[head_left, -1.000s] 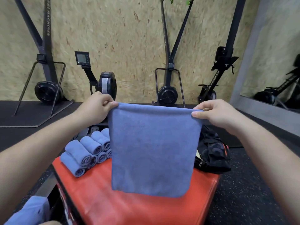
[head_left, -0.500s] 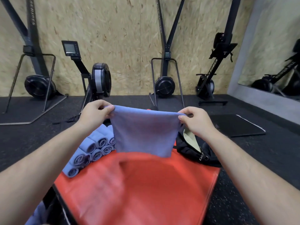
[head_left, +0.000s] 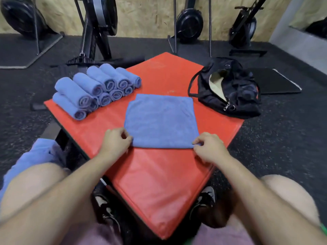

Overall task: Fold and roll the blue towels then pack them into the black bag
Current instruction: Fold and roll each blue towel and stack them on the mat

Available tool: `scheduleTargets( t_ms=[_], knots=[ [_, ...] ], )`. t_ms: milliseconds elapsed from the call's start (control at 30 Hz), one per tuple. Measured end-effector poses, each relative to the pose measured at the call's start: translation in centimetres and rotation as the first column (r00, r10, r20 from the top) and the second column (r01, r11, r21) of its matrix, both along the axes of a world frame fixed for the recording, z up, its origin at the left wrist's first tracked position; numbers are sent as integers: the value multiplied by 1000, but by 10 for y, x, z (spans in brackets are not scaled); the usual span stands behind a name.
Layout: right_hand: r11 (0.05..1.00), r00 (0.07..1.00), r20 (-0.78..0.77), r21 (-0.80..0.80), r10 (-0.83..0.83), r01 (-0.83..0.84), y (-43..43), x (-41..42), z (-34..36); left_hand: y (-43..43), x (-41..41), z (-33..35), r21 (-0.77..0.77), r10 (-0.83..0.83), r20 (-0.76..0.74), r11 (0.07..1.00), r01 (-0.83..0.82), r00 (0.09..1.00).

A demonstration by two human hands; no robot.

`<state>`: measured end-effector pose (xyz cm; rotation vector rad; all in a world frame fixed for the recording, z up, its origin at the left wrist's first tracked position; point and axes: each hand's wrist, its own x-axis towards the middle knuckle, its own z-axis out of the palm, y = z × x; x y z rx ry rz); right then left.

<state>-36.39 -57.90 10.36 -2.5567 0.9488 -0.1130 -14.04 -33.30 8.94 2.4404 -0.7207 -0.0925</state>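
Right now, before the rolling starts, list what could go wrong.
1. The folded blue towel has offset layers at its far edge; with the left hand and right hand pinching only the near corners, the roll may skew.
2. The stack of rolled towels sits by the left edge of the red pad; a nudge could tip rolls onto the floor.

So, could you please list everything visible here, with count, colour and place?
flat towel: one, blue, mid pad
rolled towels: about ten, blue, stacked far left on pad
bag: one, black, unzipped, at pad's far right edge
pad: one, red, before the person
loose towels: count unclear, blue, lower left of view
exercise machines: several, black, at the back
floor mat: one, black, beyond the bag
shoes: two, black-white, under pad's near corner
left hand: pinches flat towel's near left corner
right hand: pinches its near right corner
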Motion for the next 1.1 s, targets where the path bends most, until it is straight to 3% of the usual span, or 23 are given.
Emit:
scheduleTargets(
  t_ms=[67, 167, 300, 467, 667, 833, 1033, 1100],
  knots=[
    [987, 999, -52, -160, 1, -9, 7, 6, 3, -5, -3, -6, 90, -47, 124, 995, 36, 991],
    [975, 997, 48, -216, 63, -51, 13, 29, 1, -24, -1, -10, 121, -163, 174, 982, 143, 971],
    [981, 989, -34, -130, 144, -147, 11, 57, -7, -50, -1, -10, 169, -213, 77, 966, 197, 974],
    [967, 972, -133, -145, 192, -211, 20, 50, -1, -36, -13, -1, 280, -256, 35, 930, 237, 966],
    [920, 894, -308, -114, 327, -376, 41, 25, 22, -8, -25, 17, 439, -427, -39, 805, 400, 903],
    [933, 926, -214, -118, 311, -340, 6, 80, 42, -62, 24, 32, 365, -415, 41, 853, 374, 909],
    [935, 948, -69, -158, 311, -318, -9, 129, 17, -119, 63, 9, 354, -381, 45, 870, 342, 923],
    [903, 925, -65, -201, 375, -381, -4, 146, 10, -128, 71, 5, 347, -353, 65, 885, 310, 933]
  ],
)
